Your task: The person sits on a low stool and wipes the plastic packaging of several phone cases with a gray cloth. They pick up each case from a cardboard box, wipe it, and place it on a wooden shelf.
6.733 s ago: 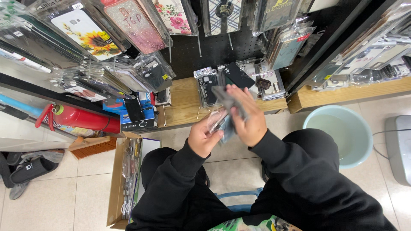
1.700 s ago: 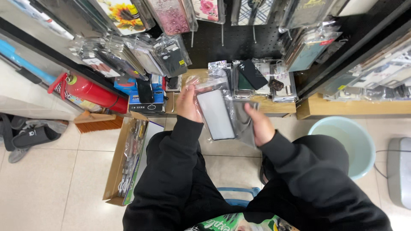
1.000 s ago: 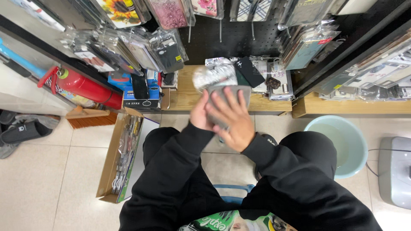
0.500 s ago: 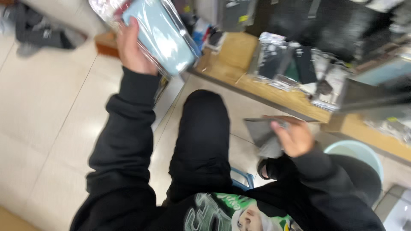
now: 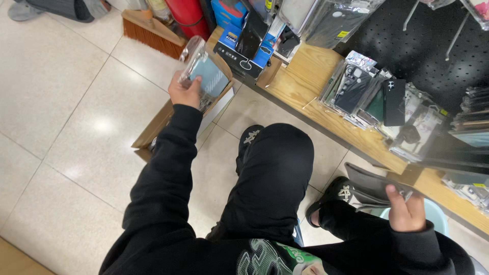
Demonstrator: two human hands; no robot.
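Teal case pack (image 5: 206,76) raised; grey pack (image 5: 372,186) low.

A single head-worn view looks steeply down from above the seated person's chest, taking in both black sleeves and bent knees close below. The left hand (image 5: 186,91) reaches far out toward the upper left, the right hand (image 5: 406,211) sits near at lower right, with a wooden shelf (image 5: 310,71) slanting beyond both.
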